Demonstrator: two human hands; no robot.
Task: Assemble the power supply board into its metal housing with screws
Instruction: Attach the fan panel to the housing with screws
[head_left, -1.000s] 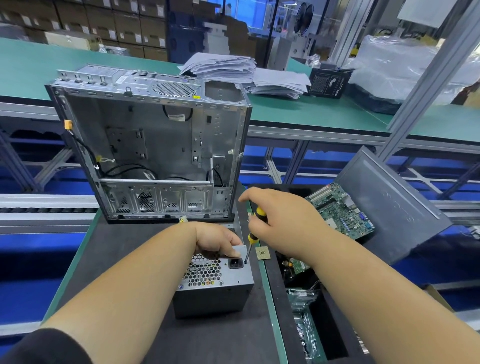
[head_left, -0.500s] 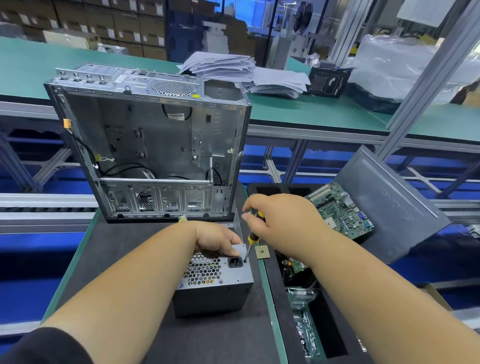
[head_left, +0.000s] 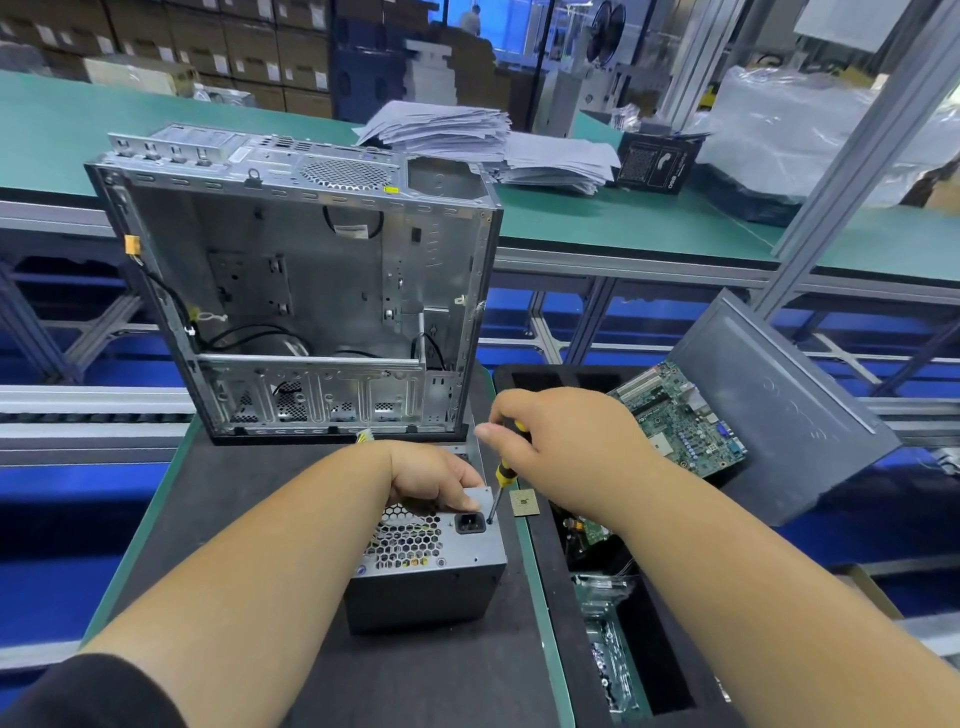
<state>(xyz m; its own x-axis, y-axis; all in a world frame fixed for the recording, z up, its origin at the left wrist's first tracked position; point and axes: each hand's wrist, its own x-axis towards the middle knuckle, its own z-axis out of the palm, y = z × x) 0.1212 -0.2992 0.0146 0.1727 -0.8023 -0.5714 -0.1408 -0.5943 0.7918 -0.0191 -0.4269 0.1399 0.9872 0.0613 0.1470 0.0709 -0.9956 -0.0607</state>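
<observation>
A grey metal power supply box (head_left: 426, 587) stands on the black mat, its honeycomb grille and power socket facing up. My left hand (head_left: 434, 480) grips its far top edge. My right hand (head_left: 561, 441) pinches a yellow and black screwdriver (head_left: 497, 486), held nearly upright, with the tip on the box's top face beside the socket at the right corner. Whether a screw sits under the tip is hidden. Behind the box stands an open silver computer case (head_left: 311, 291) with black cables inside.
A small square chip (head_left: 523, 503) lies on the mat right of the box. A black foam tray (head_left: 561, 597) at right holds green circuit boards (head_left: 680, 421), with a grey panel (head_left: 779, 415) leaning over it. Stacked papers (head_left: 467, 140) lie on the far green bench.
My right hand has shifted its fingers on the screwdriver handle, as in turning it, while the tip stays at the same corner. My left hand and the box have not moved.
</observation>
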